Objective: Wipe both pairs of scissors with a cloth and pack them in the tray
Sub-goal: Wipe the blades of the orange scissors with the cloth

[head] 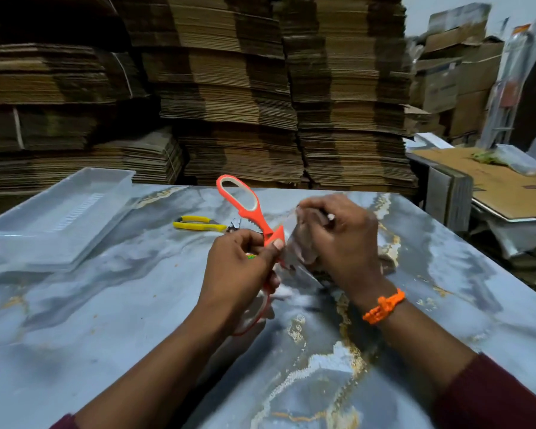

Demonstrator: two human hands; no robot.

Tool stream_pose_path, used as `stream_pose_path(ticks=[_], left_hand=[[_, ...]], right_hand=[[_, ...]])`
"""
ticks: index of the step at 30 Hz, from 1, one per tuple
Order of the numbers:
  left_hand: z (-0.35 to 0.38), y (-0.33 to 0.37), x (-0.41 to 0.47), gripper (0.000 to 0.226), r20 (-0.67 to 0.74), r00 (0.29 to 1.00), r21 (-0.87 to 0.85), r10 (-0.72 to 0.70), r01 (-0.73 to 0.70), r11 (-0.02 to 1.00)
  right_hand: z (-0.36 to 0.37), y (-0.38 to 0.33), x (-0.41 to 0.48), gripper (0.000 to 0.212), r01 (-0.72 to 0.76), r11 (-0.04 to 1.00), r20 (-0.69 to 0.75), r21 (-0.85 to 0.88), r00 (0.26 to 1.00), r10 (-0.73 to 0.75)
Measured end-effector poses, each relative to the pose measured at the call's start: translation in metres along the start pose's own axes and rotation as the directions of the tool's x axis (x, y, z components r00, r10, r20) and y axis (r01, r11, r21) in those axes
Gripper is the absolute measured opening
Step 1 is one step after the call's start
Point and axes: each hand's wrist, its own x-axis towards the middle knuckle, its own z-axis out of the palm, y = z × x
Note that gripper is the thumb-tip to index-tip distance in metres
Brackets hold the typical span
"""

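Observation:
My left hand (239, 267) grips the orange scissors (245, 205) near the pivot, above the middle of the table. One orange handle loop points up and away, and the other hangs below my palm. My right hand (341, 239) pinches a thin, greyish, half see-through cloth (294, 243) wrapped around the blades, which are hidden and blurred. The yellow-handled scissors (198, 224) lie flat on the table just behind my left hand, apart from it. A clear plastic tray (16, 239) rests on the table's far left with nothing visible in it.
The marbled grey table (121, 320) ends just behind the yellow scissors. Tall stacks of flattened cardboard (229, 88) stand behind it. A lower surface with cardboard sheets (492, 187) and boxes is on the right.

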Motion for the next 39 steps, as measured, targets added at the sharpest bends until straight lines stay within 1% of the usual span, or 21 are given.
stream_pose_path(ticks=[2,3,5,6,7,9,10,13,14,16,17,20,21,23,24,25,27,30,34,36,39], left_hand=[[-0.002,-0.001,0.002,0.028,-0.011,1.000,-0.003,-0.005,0.005,1.000],[-0.003,-0.001,0.003,0.028,-0.014,1.000,-0.010,-0.009,0.009,1.000],[-0.002,0.001,0.003,0.027,0.003,1.000,-0.010,-0.005,0.005,1.000],[-0.001,0.002,0.002,0.027,0.010,1.000,-0.004,-0.003,0.003,1.000],[-0.001,0.002,0.001,0.027,0.012,1.000,-0.003,-0.008,0.008,1.000],[-0.005,0.001,0.004,0.025,0.016,1.000,0.001,-0.026,0.026,1.000],[-0.006,0.001,0.005,0.024,0.016,0.999,-0.003,-0.034,0.034,0.999],[-0.006,0.000,0.006,0.025,0.039,0.999,-0.013,-0.033,0.033,0.999],[-0.006,0.000,0.006,0.026,0.043,0.999,-0.017,-0.031,0.032,0.999],[-0.008,0.001,0.007,0.025,0.052,0.998,-0.008,-0.037,0.038,0.999],[-0.009,0.001,0.008,0.025,0.050,0.998,-0.001,-0.042,0.042,0.999],[-0.010,0.000,0.009,0.026,0.065,0.997,0.011,-0.035,0.035,0.999],[-0.010,-0.001,0.008,0.028,0.068,0.997,0.011,-0.033,0.033,0.999],[-0.012,-0.001,0.008,0.029,0.069,0.997,0.024,-0.033,0.031,0.999],[-0.013,-0.001,0.009,0.029,0.068,0.997,0.022,-0.031,0.030,0.999],[-0.013,-0.001,0.010,0.029,0.069,0.997,0.014,-0.031,0.030,0.999],[-0.012,-0.002,0.010,0.028,0.092,0.995,0.027,-0.022,0.020,0.999],[-0.012,-0.004,0.010,0.023,0.090,0.995,0.048,-0.035,0.030,0.998],[-0.011,0.000,0.012,0.026,0.065,0.997,0.003,-0.036,0.036,0.999],[-0.010,0.002,0.012,0.028,0.055,0.998,0.001,-0.040,0.040,0.999],[-0.009,-0.001,0.012,0.030,0.027,1.000,0.064,-0.006,0.004,0.998]], right_hand=[[0.004,-0.012,-0.013,0.016,0.134,0.991,0.135,-0.013,0.982,-0.132],[0.004,-0.010,-0.011,0.015,0.128,0.992,0.141,0.009,0.982,-0.128],[0.000,0.001,0.002,0.013,0.001,0.999,0.021,0.049,1.000,-0.002],[-0.001,0.003,0.004,0.013,-0.029,0.998,-0.010,0.048,1.000,0.029],[-0.001,0.002,0.003,0.013,-0.014,0.999,0.012,0.032,1.000,0.013],[0.001,-0.009,-0.010,0.015,0.107,0.994,0.136,0.002,0.985,-0.107],[0.002,-0.009,-0.012,0.016,0.141,0.990,0.160,0.012,0.977,-0.141],[-0.001,0.003,0.002,0.016,-0.014,0.999,0.022,0.044,1.000,0.013],[-0.001,0.003,0.003,0.016,-0.016,0.999,0.020,0.041,1.000,0.015],[0.001,-0.008,-0.008,0.015,0.129,0.992,0.134,-0.013,0.983,-0.126],[0.001,-0.009,-0.011,0.013,0.163,0.987,0.158,0.002,0.974,-0.161],[-0.002,0.003,0.001,0.012,-0.014,0.999,0.035,0.035,0.999,0.013],[-0.002,0.002,0.001,0.013,-0.005,1.000,0.037,0.026,0.999,0.004],[0.000,-0.007,-0.009,0.013,0.153,0.988,0.146,-0.018,0.978,-0.149],[0.000,-0.009,-0.010,0.013,0.174,0.985,0.165,0.004,0.971,-0.172],[0.000,-0.007,-0.005,0.012,0.113,0.993,0.143,0.031,0.983,-0.117],[-0.004,0.006,0.006,0.011,-0.073,0.996,0.025,0.060,0.997,0.072],[-0.011,0.022,0.007,0.008,-0.182,0.982,-0.007,0.041,0.983,0.183],[-0.027,0.048,0.009,0.010,-0.406,0.912,-0.138,0.062,0.901,0.411],[-0.031,0.042,0.011,0.008,-0.405,0.910,-0.121,0.092,0.902,0.413],[-0.023,0.013,0.006,0.020,-0.248,0.965,0.012,0.088,0.969,0.248]])
